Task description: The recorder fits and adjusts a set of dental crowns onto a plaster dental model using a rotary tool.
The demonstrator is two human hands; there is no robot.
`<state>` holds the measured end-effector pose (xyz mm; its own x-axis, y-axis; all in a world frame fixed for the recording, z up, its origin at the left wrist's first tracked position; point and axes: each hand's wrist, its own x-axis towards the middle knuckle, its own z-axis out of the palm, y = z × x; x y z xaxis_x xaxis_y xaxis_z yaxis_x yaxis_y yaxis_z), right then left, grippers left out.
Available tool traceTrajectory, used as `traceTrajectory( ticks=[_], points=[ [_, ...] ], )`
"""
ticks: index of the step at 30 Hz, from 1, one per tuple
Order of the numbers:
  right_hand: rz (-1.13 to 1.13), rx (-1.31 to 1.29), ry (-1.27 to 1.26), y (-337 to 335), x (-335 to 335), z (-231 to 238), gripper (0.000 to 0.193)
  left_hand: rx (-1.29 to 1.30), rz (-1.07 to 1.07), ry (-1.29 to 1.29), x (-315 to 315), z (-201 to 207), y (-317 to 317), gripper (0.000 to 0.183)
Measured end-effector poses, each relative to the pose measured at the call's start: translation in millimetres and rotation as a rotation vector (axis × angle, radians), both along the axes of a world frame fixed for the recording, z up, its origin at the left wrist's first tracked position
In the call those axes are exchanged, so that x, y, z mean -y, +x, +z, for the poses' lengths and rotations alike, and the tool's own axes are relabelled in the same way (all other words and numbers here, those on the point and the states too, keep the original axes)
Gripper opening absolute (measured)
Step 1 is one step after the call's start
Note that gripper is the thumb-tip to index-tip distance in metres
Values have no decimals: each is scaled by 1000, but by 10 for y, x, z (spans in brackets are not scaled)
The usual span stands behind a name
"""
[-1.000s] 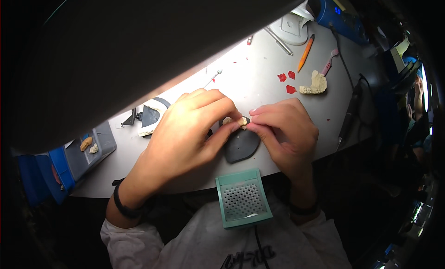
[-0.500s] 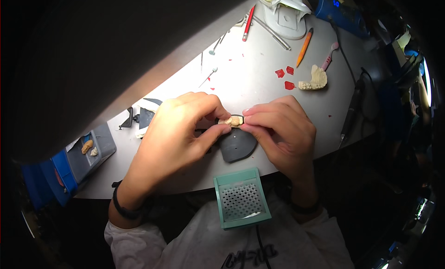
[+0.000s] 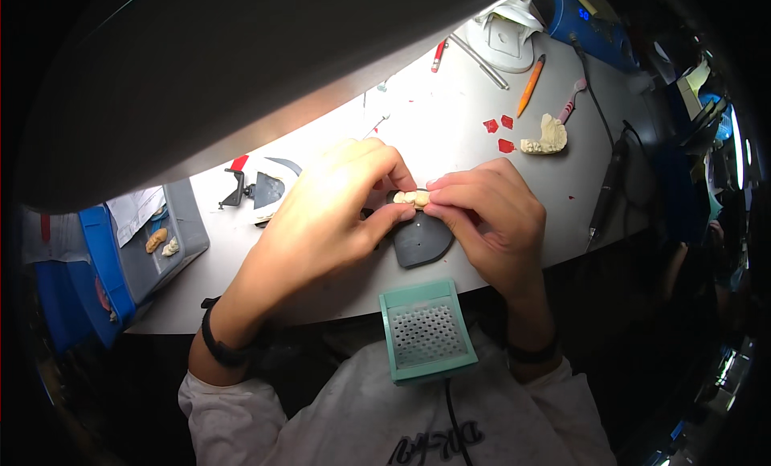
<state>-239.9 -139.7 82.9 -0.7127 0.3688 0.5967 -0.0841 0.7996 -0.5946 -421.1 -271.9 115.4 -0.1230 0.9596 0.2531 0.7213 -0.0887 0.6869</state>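
Both hands meet over the middle of a white workbench (image 3: 450,136). My left hand (image 3: 325,217) and my right hand (image 3: 490,217) pinch a small cream dental cast piece (image 3: 413,198) between their fingertips, each gripping one end. Right under it lies a dark grey rounded plate (image 3: 422,241) on the bench. A black band sits on each wrist.
A teal perforated box (image 3: 426,329) with a cable sits at the bench's near edge. Another plaster jaw cast (image 3: 546,136), red wax bits (image 3: 496,124), an orange pencil (image 3: 530,84), a pink-handled tool (image 3: 572,98), a grey tray (image 3: 165,241) with small casts, a black metal part (image 3: 261,189).
The view has tilted so the bench sits lower in frame. Both hands stay joined on the cast piece, with only slight finger shifts.
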Motion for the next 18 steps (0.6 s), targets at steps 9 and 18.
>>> traceTrajectory(
  ticks=[9, 18],
  points=[
    [0, 23, -27, 23, 6, -20, 19, 212, 38, -79, -13, -11, 68, 20],
    [-26, 45, -154, 49, 11, -21, 18, 258, 79, -125, -9, -3, 89, 17]
  ],
)
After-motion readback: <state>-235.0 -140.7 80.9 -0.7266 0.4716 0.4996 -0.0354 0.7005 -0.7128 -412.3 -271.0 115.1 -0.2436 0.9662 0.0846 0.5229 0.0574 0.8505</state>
